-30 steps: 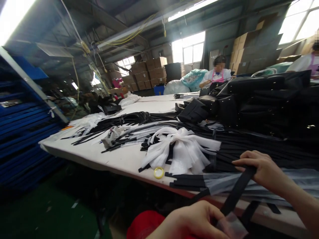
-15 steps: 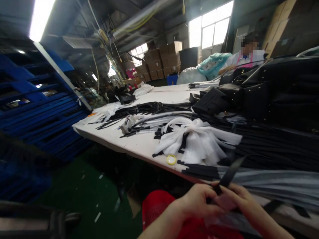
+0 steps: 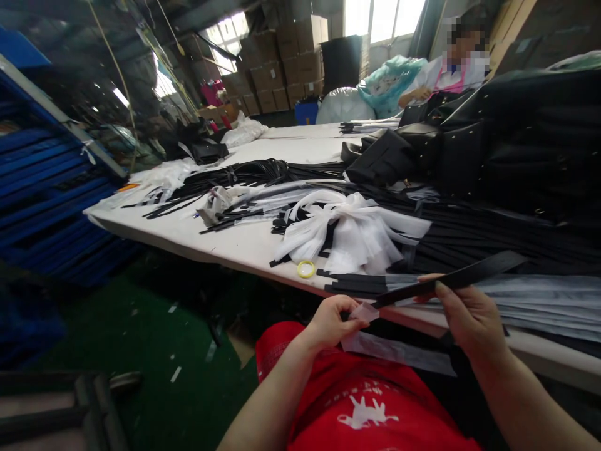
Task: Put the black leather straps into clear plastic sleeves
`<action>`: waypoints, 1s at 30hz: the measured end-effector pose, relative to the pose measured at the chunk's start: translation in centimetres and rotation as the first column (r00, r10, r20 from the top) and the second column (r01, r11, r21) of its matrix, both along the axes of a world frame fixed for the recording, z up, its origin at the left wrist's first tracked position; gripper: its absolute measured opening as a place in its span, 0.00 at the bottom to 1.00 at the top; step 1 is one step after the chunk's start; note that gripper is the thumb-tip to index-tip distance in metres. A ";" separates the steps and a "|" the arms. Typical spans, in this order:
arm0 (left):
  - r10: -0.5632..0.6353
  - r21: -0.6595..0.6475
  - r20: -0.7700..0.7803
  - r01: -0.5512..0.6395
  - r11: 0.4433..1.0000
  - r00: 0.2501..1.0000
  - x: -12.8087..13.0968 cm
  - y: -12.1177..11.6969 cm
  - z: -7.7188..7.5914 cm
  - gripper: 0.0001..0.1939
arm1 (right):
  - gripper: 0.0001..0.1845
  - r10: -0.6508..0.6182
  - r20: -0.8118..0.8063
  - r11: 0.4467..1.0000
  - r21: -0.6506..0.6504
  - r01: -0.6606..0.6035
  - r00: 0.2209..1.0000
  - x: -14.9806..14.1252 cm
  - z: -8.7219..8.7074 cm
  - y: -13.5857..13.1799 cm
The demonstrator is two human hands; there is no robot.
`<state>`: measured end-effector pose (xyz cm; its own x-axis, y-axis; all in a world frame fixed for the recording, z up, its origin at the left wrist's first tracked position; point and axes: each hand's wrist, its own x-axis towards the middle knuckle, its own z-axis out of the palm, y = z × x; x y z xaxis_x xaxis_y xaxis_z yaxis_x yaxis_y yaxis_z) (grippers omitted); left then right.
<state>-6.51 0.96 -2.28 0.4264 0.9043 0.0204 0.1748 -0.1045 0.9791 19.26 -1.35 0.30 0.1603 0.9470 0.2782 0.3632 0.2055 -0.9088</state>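
My left hand [image 3: 334, 321] pinches the near end of a translucent white sleeve [image 3: 399, 351], which hangs over the red apron [image 3: 347, 394]. A long black strap [image 3: 451, 277] slants up to the right, its lower end at the sleeve's mouth by my left fingers. My right hand [image 3: 472, 316] grips that strap partway along, thumb on top. Just beyond my hands, black straps in translucent sleeves [image 3: 539, 307] lie along the table edge. A fanned bundle of white sleeves [image 3: 361, 232] lies farther in, with a yellow-rimmed tape roll [image 3: 306, 269] beside it.
The white table [image 3: 159, 235] runs away to the left. Black bags [image 3: 516, 144] are heaped at the right, near a co-worker [image 3: 441, 81] across the table. Blue racks [image 3: 56, 200] stand at the left, stacked cartons [image 3: 282, 69] at the back. A dark frame [image 3: 61, 407] is at lower left.
My hands have moved apart: the right hand slid right along the strap, the left stayed at its sleeve end. More of the strap and sleeve now shows. The camera view has tilted down.
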 end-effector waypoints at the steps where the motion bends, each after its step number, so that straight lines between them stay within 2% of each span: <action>1: -0.011 -0.003 -0.007 0.011 1.000 1.000 0.0 0.0 0.1 0.04 | 0.21 0.016 -0.014 1.000 -0.009 -0.016 1.000 -0.3 0.2 0.0; 6: -0.096 -0.024 -0.021 0.096 0.995 0.995 0.1 0.4 0.6 0.08 | 0.21 0.188 -0.003 0.973 -0.139 -0.187 0.982 -1.6 0.1 0.0; 10: -0.156 -0.078 0.068 0.161 0.984 0.985 0.8 0.4 0.6 0.16 | 0.20 0.321 0.016 0.929 -0.198 -0.311 0.947 -2.9 -1.2 -0.1; 12: -0.157 -0.114 0.103 0.169 0.979 0.982 1.3 0.3 0.2 0.19 | 0.21 0.340 -0.066 0.911 -0.225 -0.346 0.938 -3.0 -2.0 0.2; 14: -0.158 -0.198 0.094 0.174 0.965 0.983 1.6 0.2 -0.5 0.22 | 0.26 0.229 -0.257 0.922 -0.253 -0.294 0.939 -2.3 -2.4 1.0; 16: -0.174 -0.314 0.057 0.183 0.932 0.983 1.8 0.2 -1.3 0.26 | 0.28 0.018 -0.417 0.953 -0.267 -0.141 0.909 -1.1 -2.5 1.9; 18: -0.209 -0.402 0.045 0.209 0.891 0.977 2.2 0.2 -2.1 0.30 | 0.29 -0.106 -0.433 0.961 -0.275 -0.019 0.895 -0.5 -2.6 2.2; 20: -0.234 -0.428 0.067 0.240 0.871 0.970 2.8 0.3 -2.7 0.33 | 0.29 -0.037 -0.382 0.947 -0.309 -0.090 0.923 -0.9 -2.9 1.9; 22: -0.245 -0.409 0.067 0.251 0.877 0.967 3.4 0.4 -3.1 0.36 | 0.32 0.110 -0.377 0.880 -0.394 -0.267 0.920 -1.8 -3.4 1.3; 24: -0.248 -0.378 0.015 0.235 0.895 0.969 3.8 0.4 -3.3 0.36 | 0.33 0.155 -0.458 0.807 -0.452 -0.380 0.875 -2.4 -3.8 1.1; 25: -0.249 -0.367 -0.019 0.225 0.902 0.968 3.9 0.4 -3.4 0.36 | 0.34 0.110 -0.515 0.808 -0.452 -0.378 0.850 -2.5 -3.9 1.3; 28: -0.242 -0.361 -0.075 0.200 0.911 0.967 4.0 0.6 -3.4 0.34 | 0.36 -0.074 -0.634 0.890 -0.390 -0.236 0.770 -1.9 -3.8 1.8; 30: -0.236 -0.351 -0.073 0.196 0.916 0.969 4.4 0.9 -3.3 0.34 | 0.39 -0.049 -0.643 0.895 -0.368 -0.253 0.764 -1.8 -3.9 1.7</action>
<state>-2.07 1.82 -5.60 0.5938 0.7341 -0.3294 0.2955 0.1819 0.9379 17.41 0.37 -3.63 0.0481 0.9630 -0.2652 -0.3134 -0.2375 -0.9194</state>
